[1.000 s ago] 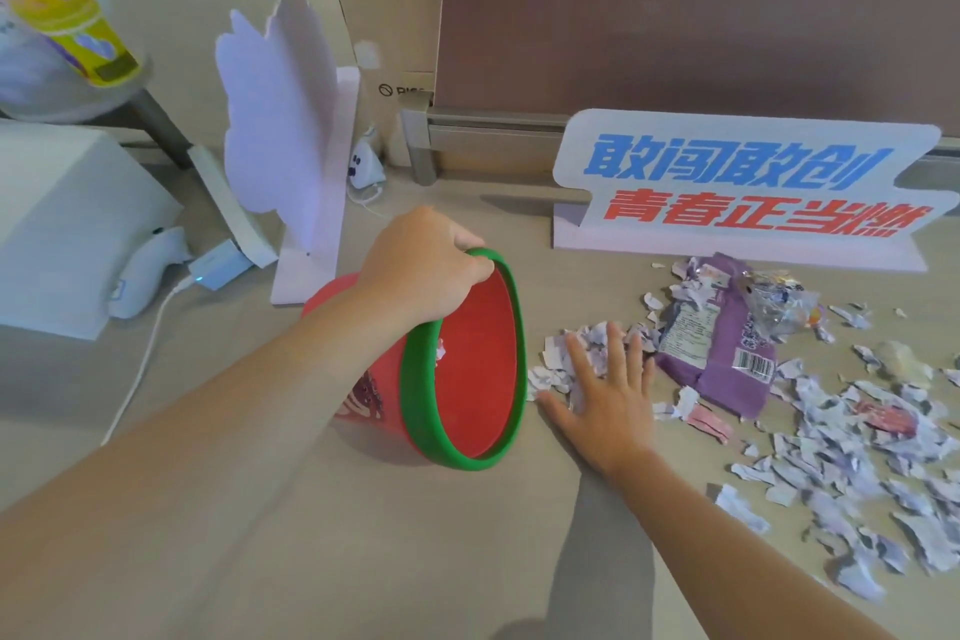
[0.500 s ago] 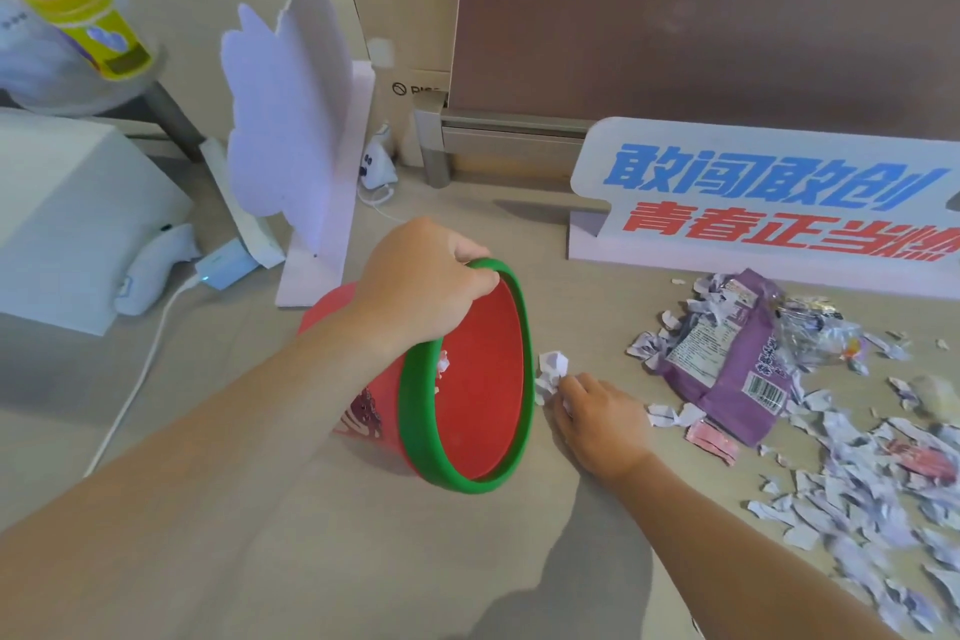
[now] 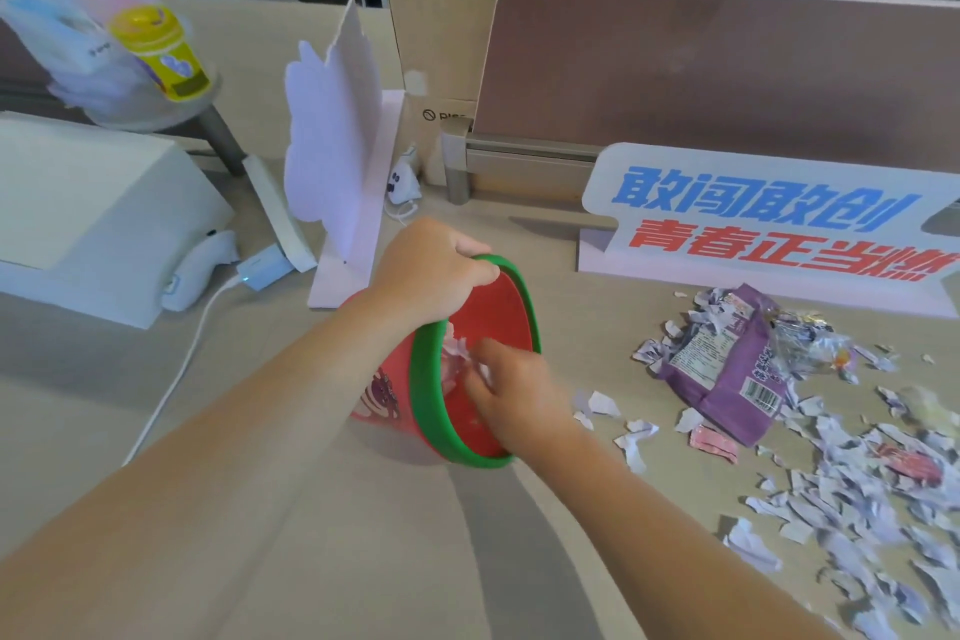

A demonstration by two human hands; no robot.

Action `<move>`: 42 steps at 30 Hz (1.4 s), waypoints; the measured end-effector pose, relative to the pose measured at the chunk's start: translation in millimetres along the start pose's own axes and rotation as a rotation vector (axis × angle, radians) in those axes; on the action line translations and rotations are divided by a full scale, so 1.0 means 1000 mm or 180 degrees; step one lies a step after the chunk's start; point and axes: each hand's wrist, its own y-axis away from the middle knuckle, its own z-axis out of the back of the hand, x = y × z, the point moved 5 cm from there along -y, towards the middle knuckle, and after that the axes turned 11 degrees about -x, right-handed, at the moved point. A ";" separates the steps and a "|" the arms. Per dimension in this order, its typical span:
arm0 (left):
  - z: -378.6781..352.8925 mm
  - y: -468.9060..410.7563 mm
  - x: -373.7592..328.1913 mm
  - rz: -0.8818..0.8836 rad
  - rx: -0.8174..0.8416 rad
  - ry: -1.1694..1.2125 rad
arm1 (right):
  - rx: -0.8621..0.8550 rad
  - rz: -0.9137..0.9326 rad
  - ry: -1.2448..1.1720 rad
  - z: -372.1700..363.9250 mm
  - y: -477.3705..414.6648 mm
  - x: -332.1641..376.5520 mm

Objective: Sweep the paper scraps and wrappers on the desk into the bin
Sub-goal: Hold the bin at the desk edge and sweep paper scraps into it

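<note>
A red bin (image 3: pixel 384 395) with a green rim lies tipped on its side on the desk, mouth facing right. My left hand (image 3: pixel 431 270) grips its upper rim. My right hand (image 3: pixel 511 390) is at the bin's mouth, fingers curled around white paper scraps (image 3: pixel 460 353) just inside it. A purple wrapper (image 3: pixel 732 369) lies to the right. Several torn paper scraps (image 3: pixel 852 509) spread over the desk's right side, with a small pink wrapper (image 3: pixel 714 442) among them.
A sign with blue and red characters (image 3: pixel 769 229) stands behind the scraps. A white cut-out stand (image 3: pixel 337 146) is behind the bin. At left sit a white box (image 3: pixel 88 213), a cable (image 3: pixel 176 379) and a yellow cup (image 3: pixel 161 52).
My right hand closed over a bunch of scraps on the desk and moved left with them into the bin's mouth. The left hand kept holding the rim.
</note>
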 end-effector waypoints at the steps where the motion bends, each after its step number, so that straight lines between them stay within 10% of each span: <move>1: 0.000 0.002 0.000 -0.0029 0.0034 0.0018 | -0.0032 0.0087 -0.0037 -0.007 -0.005 0.010; 9: 0.002 0.007 0.002 -0.0044 0.0023 0.0005 | 0.0441 -0.0503 -0.0592 -0.024 -0.004 0.000; 14: 0.003 0.007 0.003 -0.0102 0.0018 -0.0020 | -0.1671 -0.1324 -0.0732 0.050 0.043 -0.074; 17: 0.002 0.008 0.003 -0.0093 0.0020 0.0007 | -0.1515 -0.2190 0.0056 0.042 0.075 -0.135; 27: -0.011 0.007 -0.004 -0.0170 0.0147 -0.0116 | -0.0280 -0.1010 0.0788 -0.008 0.060 -0.150; 42: -0.011 -0.006 -0.003 -0.0123 0.0082 -0.0156 | -0.0209 0.0327 0.1479 -0.003 -0.007 -0.146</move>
